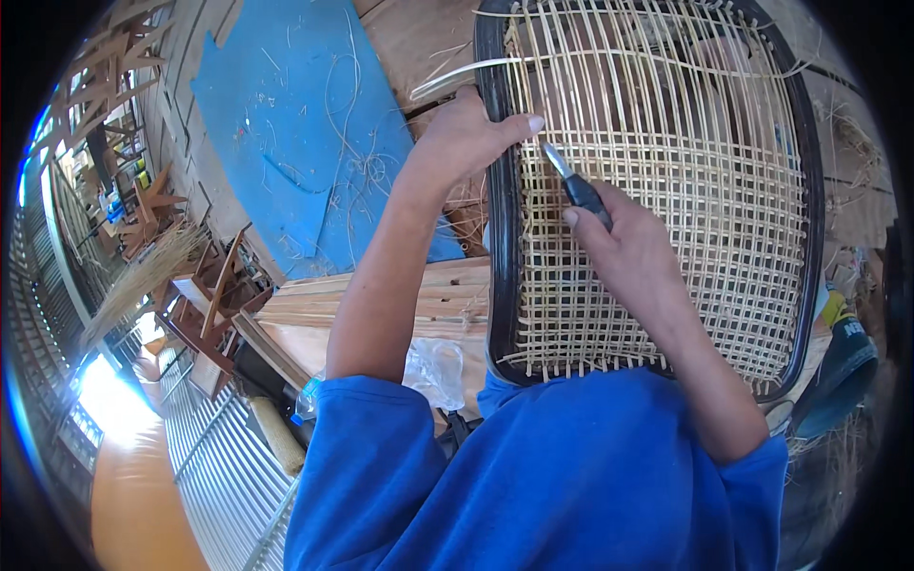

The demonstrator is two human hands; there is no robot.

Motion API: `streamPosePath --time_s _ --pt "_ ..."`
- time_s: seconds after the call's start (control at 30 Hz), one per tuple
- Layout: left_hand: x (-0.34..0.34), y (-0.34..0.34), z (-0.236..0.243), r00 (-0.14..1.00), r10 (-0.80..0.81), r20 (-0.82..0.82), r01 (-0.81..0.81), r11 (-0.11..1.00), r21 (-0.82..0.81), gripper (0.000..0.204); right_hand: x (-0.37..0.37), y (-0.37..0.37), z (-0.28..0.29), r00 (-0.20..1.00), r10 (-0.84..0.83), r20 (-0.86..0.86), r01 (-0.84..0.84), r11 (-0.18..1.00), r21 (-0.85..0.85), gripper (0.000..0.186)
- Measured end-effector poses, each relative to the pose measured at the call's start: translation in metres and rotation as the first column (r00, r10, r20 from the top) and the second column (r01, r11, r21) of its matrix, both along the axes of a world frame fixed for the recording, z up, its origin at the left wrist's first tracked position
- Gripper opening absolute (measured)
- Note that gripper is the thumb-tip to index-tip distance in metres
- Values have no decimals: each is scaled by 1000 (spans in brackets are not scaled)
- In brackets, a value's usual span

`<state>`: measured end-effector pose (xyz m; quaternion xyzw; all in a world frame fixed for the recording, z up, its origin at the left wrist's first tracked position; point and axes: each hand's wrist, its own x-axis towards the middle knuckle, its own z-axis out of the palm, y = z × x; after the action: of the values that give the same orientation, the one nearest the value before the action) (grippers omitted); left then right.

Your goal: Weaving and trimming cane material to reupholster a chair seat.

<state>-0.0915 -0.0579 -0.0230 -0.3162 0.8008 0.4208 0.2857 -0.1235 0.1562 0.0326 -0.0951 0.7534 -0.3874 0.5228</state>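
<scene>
A dark oval-cornered frame point(496, 214) rests upright against my lap, strung with pale cane. Its lower part carries a tight square weave point(685, 257); higher up, mostly lengthwise strands point(619, 90) show with gaps between them. My left hand point(466, 138) grips the frame's left side, thumb over the front near the weave's top edge and the other fingers mostly hidden. In my right hand point(628, 238) is a short tool with a black handle point(586, 198) and a narrow metal blade, its tip at the cane just below my left thumb. A loose cane strip point(466, 72) sticks out at upper left.
A blue sheet point(295, 124) strewn with cane scraps lies on wooden boards at left. Nearer are stacked planks point(381, 305) and a clear plastic bag point(435, 371). Wooden pieces point(214, 314) and a bundle of thin strands point(148, 276) stand farther left.
</scene>
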Motion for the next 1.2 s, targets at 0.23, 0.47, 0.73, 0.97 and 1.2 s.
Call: streamPosePath --time_s 0.23,0.47,0.73,0.97,1.2 --pt "-4 18 6 995 9 -97 -27 981 -190 88 -2 19 -10 986 -147 78 148 989 -1 30" --pt "-10 23 8 997 -28 -78 8 969 -246 86 0 7 -4 993 -119 7 119 993 -19 30" --pt "-3 21 -3 974 -79 -214 11 953 -303 86 11 28 -12 986 -164 38 165 986 -28 32" --pt "-3 19 -11 956 -23 -292 -36 980 -193 86 13 11 -7 996 -87 38 86 996 23 33" --pt "-1 21 6 982 34 -186 -76 971 -225 88 23 27 -4 965 -196 172 187 980 69 31"
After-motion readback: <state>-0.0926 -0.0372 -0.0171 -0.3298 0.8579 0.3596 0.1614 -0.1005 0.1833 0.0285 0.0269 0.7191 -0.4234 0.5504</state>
